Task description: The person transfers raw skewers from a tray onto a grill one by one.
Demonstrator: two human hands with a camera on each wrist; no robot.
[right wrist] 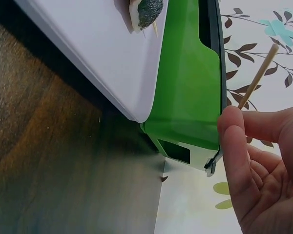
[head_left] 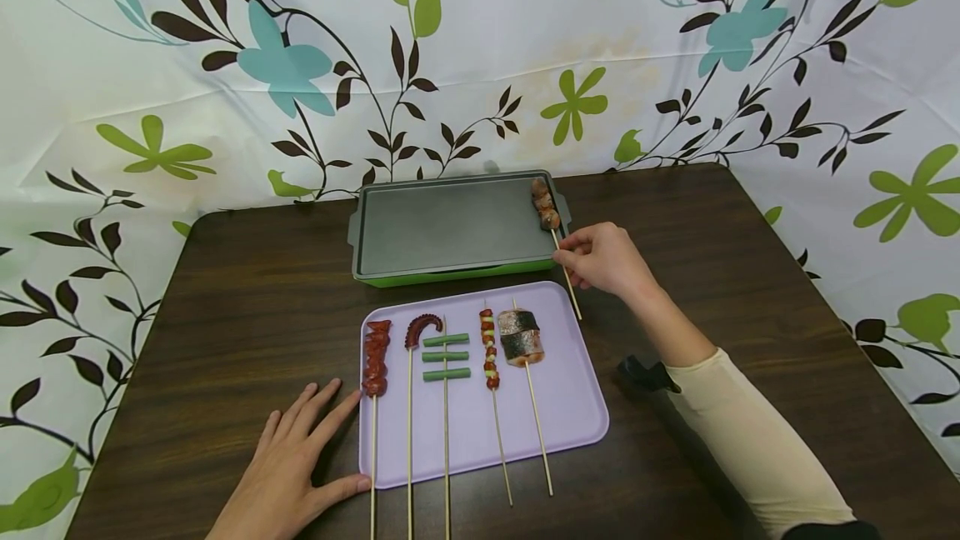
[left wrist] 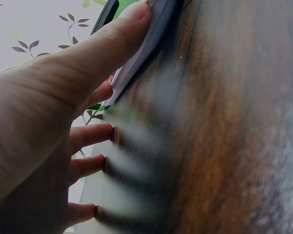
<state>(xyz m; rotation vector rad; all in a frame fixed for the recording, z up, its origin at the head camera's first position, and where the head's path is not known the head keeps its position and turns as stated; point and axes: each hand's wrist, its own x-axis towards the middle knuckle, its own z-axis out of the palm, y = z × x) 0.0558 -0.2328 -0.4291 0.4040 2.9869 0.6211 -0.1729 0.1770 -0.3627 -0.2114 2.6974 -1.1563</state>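
Observation:
My right hand (head_left: 602,258) pinches the stick of a meat skewer (head_left: 545,205) between thumb and fingertips. The browned chunks lie at the right end of the grey griddle plate (head_left: 450,223), and the bare stick end points toward me past the rim. In the right wrist view the stick (right wrist: 259,75) rises out of the pinch. My left hand (head_left: 288,457) rests with fingers spread on the table at the left of a lilac tray (head_left: 585,407). Its thumb (left wrist: 102,44) reaches the tray's near left corner, close to the stick of a red meat skewer (head_left: 377,357).
Also on the tray lie an octopus tentacle skewer (head_left: 422,327), a green vegetable skewer (head_left: 446,357), a thin red-and-green skewer (head_left: 489,348) and a fish skewer (head_left: 521,336). Several sticks overhang its front edge. The griddle's green base (right wrist: 190,87) stands right behind the tray. Patterned cloth (head_left: 480,65) hangs behind the dark wooden table (head_left: 255,273).

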